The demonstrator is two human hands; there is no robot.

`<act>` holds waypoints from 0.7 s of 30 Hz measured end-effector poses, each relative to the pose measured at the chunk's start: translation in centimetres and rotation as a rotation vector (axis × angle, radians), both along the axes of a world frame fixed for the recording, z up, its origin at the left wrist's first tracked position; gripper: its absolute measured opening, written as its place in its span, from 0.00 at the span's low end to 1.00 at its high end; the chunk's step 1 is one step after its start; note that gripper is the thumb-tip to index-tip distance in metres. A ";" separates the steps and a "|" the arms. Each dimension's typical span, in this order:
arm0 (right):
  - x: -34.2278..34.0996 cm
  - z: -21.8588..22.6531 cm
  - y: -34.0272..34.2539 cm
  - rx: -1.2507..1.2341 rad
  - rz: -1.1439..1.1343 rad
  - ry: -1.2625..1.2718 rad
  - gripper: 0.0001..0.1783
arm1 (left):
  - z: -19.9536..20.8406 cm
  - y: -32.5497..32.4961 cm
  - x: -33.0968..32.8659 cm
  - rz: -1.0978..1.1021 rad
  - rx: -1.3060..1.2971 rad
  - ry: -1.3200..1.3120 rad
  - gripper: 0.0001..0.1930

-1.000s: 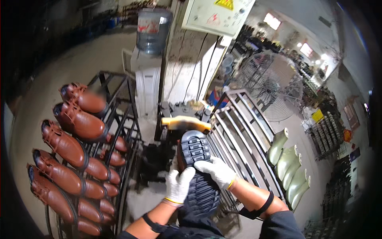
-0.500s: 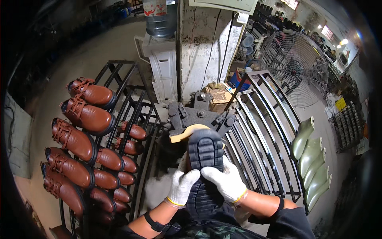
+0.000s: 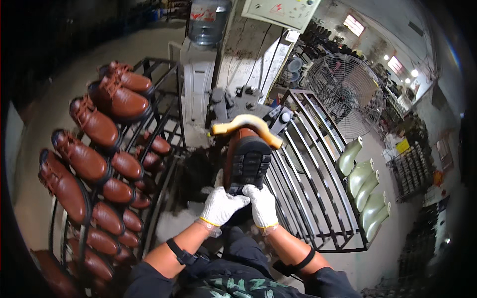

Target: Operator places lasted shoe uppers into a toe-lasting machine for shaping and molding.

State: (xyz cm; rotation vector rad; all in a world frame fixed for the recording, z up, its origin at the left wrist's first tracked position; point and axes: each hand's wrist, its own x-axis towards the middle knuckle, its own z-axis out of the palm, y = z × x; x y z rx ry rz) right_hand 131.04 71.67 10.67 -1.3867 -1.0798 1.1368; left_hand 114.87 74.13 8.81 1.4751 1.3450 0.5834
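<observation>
A brown leather shoe (image 3: 251, 161) with a black ridged sole is between my hands, sole facing me and tilted. White knit gloves with yellow cuffs cover both hands. My left hand (image 3: 222, 204) grips the shoe's near end from the left, thumb pressed on the sole. From the right, my right hand (image 3: 263, 206) holds the same end, its thumb beside the other. A curved yellow pad (image 3: 243, 121) on a dark metal machine (image 3: 238, 102) arches round the shoe's far end; whether they touch is hard to tell.
Brown lace-up shoes (image 3: 119, 102) fill a black rack on my left. To the right stands a slatted metal rack (image 3: 318, 184) with green shoe lasts (image 3: 365, 181) along its outer side. Farther back are a large caged fan (image 3: 344, 94), a water dispenser (image 3: 198, 74) and a pillar with an electrical box (image 3: 280, 11).
The shoe has moved away from my body toward the yellow pad, and its sole now tilts more. Both hands went with it and now grip its near end. The view has also shifted.
</observation>
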 end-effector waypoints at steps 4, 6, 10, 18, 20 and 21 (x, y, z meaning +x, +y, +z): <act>-0.3 -2.9 -3.2 -0.008 -0.173 -0.283 0.22 | -2.4 -3.0 1.9 0.336 0.488 -0.190 0.52; 1.5 -2.7 -3.5 -0.085 0.003 -0.435 0.23 | -3.2 -2.8 1.1 0.159 0.279 -0.041 0.69; 0.1 10.3 -4.6 -0.183 0.259 -0.894 0.29 | -8.1 -3.0 -0.9 0.084 0.139 -0.680 0.64; -9.3 18.4 4.3 0.251 0.204 -1.166 0.19 | -6.7 -2.6 0.2 0.300 0.211 -0.674 0.64; -9.0 17.6 6.1 -0.063 0.113 -1.478 0.21 | -2.8 -3.3 -0.2 0.283 0.212 -0.520 0.64; -10.1 16.8 6.1 0.004 0.074 -1.542 0.23 | -3.7 -3.4 -0.7 0.324 0.220 -0.503 0.64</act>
